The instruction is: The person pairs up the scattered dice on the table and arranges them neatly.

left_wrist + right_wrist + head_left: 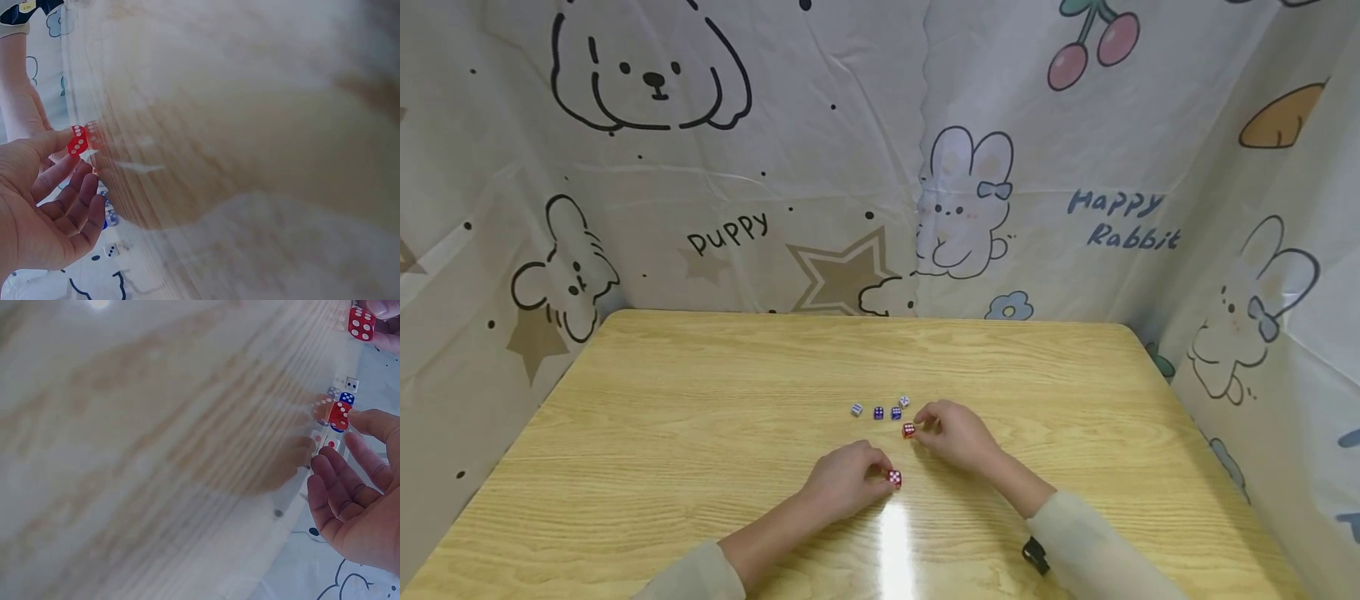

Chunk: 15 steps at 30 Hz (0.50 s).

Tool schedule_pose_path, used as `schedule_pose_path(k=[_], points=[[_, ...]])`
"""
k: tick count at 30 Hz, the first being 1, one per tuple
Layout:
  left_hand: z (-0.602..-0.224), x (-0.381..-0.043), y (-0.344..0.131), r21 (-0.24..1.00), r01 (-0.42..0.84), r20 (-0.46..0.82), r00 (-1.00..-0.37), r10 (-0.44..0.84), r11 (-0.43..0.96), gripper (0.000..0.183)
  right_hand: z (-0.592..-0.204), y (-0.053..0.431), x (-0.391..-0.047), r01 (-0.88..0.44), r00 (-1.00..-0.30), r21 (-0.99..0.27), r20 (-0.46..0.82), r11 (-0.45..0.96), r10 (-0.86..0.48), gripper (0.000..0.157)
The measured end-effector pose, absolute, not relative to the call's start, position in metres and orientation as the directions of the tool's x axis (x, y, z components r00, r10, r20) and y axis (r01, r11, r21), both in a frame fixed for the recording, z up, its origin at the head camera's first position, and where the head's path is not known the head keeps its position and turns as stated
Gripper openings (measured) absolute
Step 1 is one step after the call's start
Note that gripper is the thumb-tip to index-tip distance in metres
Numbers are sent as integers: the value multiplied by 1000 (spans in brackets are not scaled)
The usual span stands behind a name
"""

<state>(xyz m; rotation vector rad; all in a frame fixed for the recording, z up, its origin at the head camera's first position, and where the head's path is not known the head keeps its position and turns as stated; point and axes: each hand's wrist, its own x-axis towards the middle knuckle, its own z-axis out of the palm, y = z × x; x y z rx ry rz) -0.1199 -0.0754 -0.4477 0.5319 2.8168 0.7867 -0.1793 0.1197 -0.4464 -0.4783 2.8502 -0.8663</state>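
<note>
Between thumb and forefinger, my left hand (846, 482) pinches a red die (894, 479) with white pips. In the left wrist view this die (77, 140) sits at the thumb tip, the other fingers loosely bent below. My right hand (958, 435) is farther forward, beside a second red die (908, 430). The right wrist view has the right thumb (372, 422) at one side of that die (340, 415), while the forefinger tip stands a little apart from it. Just beyond are two blue dice (878, 412), with white dice (857, 410) to the left and behind.
The dice are on a light wood-grain table (700, 392) with a glossy surface. A printed curtain (820, 167) stands along its back and both sides. A small black object (1035, 555) shows by the right sleeve.
</note>
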Motion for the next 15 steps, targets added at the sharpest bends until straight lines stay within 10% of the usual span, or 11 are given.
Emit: schedule_pose_path(k=[15], points=[[-449,-118,-76,525,302,-52,-922,384,796,19,-446,116,-181,-328,-925,-523,7,787,-381,12]])
